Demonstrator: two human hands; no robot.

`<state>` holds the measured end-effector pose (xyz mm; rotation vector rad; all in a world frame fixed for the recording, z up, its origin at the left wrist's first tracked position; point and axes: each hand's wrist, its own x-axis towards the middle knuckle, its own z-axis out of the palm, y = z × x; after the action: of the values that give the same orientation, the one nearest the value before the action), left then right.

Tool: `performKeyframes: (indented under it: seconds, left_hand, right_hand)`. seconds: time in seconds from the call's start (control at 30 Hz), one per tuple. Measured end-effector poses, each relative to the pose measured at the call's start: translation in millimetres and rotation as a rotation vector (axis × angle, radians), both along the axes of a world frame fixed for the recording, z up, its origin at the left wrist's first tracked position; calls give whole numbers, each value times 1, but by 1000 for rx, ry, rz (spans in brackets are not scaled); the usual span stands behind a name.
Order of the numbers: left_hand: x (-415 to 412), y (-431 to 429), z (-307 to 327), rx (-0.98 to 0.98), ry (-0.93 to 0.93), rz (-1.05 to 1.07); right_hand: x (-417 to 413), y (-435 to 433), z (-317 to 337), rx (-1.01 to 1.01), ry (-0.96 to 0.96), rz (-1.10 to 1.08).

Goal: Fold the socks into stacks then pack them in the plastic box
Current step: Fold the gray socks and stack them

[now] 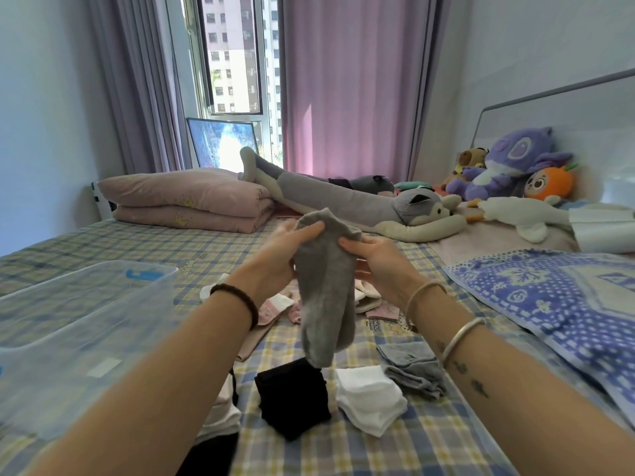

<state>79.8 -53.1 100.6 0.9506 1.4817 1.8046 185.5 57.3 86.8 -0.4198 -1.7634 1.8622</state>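
Left wrist — dark braided band [237,300]; right — thin bangle [423,293], silver bangle [460,338], small dark tattoos [479,388].

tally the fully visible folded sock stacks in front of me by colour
black stack: 1
white stack: 1
grey stack: 1
total: 3
Not counted: the held grey sock and a pale stack partly hidden at the left.

plastic box [86,321] left on bed [412,448]; folded stacks [369,396] front centre; loose socks [275,307] behind them; plush toys [508,159] far right.
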Motion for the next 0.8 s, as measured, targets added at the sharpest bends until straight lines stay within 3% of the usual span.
performKeyframes:
  seconds: [0.1,0.23,0.33,0.47,0.57,0.7,0.8]
  left_hand:
    - [8,1,-19,-246,56,-122]
    - [13,12,-25,-201,-33,22]
    - [16,22,-27,-148,-6,133]
    - [20,36,-32,-163,79,274]
    - [22,41,-32,-181,86,316]
    - [24,42,-33,-227,117,122]
    - [29,44,-33,-406,409,5]
  right_hand:
    - [-1,2,-1,-46,36,-107]
    - [4,18,-6,36,-73,-358]
    - [8,28,-14,-11,-146,-429]
    - [18,28,-17,-68,-170,-214]
    - [31,30,-19,115,-257,-4]
    - [41,33,-22,290,-347,112]
    - [44,38,-24,427,-378,27]
